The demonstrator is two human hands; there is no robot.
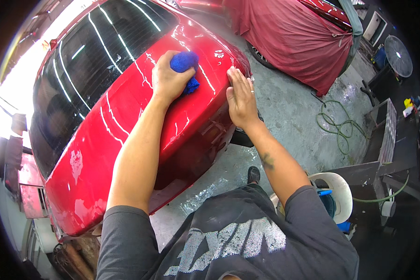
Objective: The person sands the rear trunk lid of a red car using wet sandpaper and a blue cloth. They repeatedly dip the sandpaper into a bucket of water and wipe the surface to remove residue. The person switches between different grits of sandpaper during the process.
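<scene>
Now the left hand [169, 79] closes round a blue cloth [185, 65], pressing it on the red car [126, 116] boot mid-wipe, while the right hand [240, 98] lies flat and empty at the edge, so next probably comes a sweep across.

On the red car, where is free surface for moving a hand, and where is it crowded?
Free: the red trunk lid between the rear window and the left forearm. Crowded: the right corner, where the left hand presses a blue cloth and the right hand lies flat at the edge.
</scene>
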